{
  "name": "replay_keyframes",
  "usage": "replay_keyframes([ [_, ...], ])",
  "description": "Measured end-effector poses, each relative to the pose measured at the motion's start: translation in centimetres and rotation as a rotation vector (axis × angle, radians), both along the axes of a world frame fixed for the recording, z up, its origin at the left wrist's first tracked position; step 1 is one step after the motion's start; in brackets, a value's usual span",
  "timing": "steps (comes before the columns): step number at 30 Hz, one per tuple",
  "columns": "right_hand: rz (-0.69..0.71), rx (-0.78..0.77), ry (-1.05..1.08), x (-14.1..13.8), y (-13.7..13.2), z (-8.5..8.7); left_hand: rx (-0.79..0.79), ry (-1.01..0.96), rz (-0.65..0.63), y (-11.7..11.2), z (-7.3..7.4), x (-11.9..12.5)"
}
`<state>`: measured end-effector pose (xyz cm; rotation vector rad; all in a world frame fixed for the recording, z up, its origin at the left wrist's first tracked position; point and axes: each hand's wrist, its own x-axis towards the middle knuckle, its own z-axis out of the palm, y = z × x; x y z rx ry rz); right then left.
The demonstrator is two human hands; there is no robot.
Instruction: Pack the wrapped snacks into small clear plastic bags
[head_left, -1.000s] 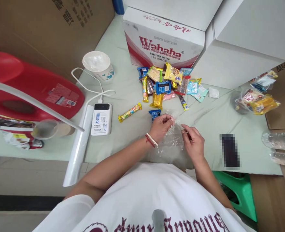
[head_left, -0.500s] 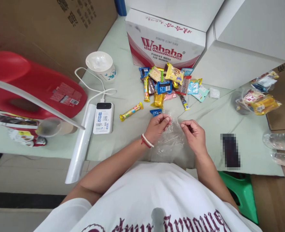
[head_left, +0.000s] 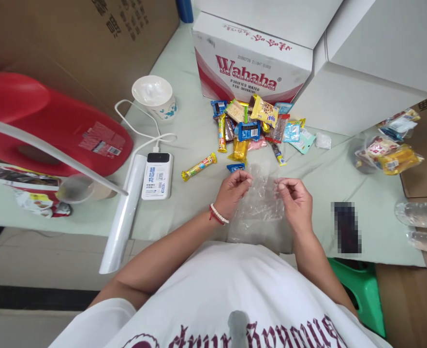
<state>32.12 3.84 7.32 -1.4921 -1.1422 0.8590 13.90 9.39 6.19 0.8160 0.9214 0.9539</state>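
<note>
A clear plastic bag [head_left: 260, 205] lies crumpled at the near edge of the pale green table [head_left: 184, 203]. My left hand [head_left: 233, 191], with a bead bracelet on its wrist, pinches the bag's upper left edge. My right hand [head_left: 296, 200] pinches the upper right edge. The two hands hold the bag's mouth apart. Just beyond them lies a pile of wrapped snacks [head_left: 251, 128], with a small blue packet [head_left: 235, 167] and a long yellow candy bar [head_left: 198, 167] lying loose nearest my left hand.
A Wahaha box [head_left: 251, 63] stands behind the snacks. To the left are a paper cup [head_left: 154, 96], a power bank [head_left: 157, 176] with its cable, a film roll [head_left: 123, 215] and a red jug [head_left: 50, 128]. A phone [head_left: 346, 227], bagged snacks [head_left: 389, 154] and bottles [head_left: 418, 212] lie right.
My hands have drawn a little apart, spreading the top of the clear bag wider. The view has shifted slightly; nothing else on the table moved.
</note>
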Motion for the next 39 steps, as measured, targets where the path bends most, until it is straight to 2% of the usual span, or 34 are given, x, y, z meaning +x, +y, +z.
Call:
replay_keyframes([
  [4,-0.066,-0.039,0.261,0.0,0.1,0.7,0.018,0.077,0.129,0.3,-1.4,-0.5],
  [7,-0.074,-0.098,0.45,0.2,0.1,1.4,0.003,0.091,0.203,0.8,-1.5,-0.6],
  [9,-0.066,-0.139,0.528,0.5,0.1,1.7,-0.068,0.032,0.151,1.1,-1.2,-0.5],
  [12,-0.08,-0.191,0.581,0.9,0.0,1.6,-0.264,-0.145,-0.019,1.6,-0.4,-0.4],
  [15,-0.111,-0.196,0.557,1.3,-0.1,1.3,-0.374,-0.265,-0.129,2.2,0.0,-0.4],
  [19,-0.102,-0.2,0.512,1.5,-0.4,1.1,-0.374,-0.294,-0.167,3.0,0.0,-0.8],
  [25,-0.024,-0.212,0.454,1.8,-0.6,0.7,-0.32,-0.247,-0.235,3.8,0.5,-1.4],
  [29,0.032,-0.185,0.37,2.2,-0.4,0.5,-0.418,-0.242,-0.301,4.5,0.9,-1.7],
  [34,0.112,-0.21,0.306,2.7,0.2,1.1,-0.412,-0.19,-0.398,5.4,0.2,-2.1],
  [39,0.197,-0.118,0.169,3.5,0.9,1.4,-0.351,-0.136,-0.336,5.1,-0.3,-2.2],
])
